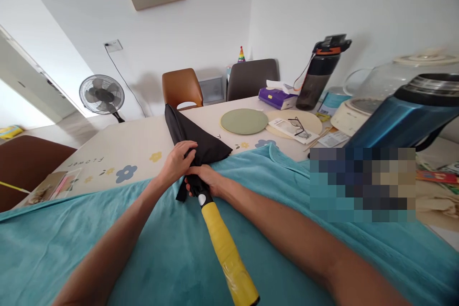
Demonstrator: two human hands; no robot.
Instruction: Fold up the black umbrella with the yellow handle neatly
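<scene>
1. umbrella [201, 138] in the head view: it is in front of the person, over the blue cloth [154, 248] and the table [139, 141]. its black part points away, and its yellow handle [224, 253] points back at the person.

2. the right hand [211, 180] wraps around the umbrella just past the handle, with its fingers curled tight.

3. the left hand [179, 158] is on the black part, just beside the right hand. its fingers are bent and close together, but i cannot tell if they pinch it.

4. the black part fans out past both hands. if the right hand lets go a bit, i think it could puff out more and get messy.

5. a pale spot [202, 199] near the right hand may be a button. if it is, a bump could make the umbrella pop open.

6. a big pop could hit the glasses [298, 126] or the dark bottle [319, 76].

7. the blue cloth has wrinkles, so a hard tug on it could make it slide.
</scene>
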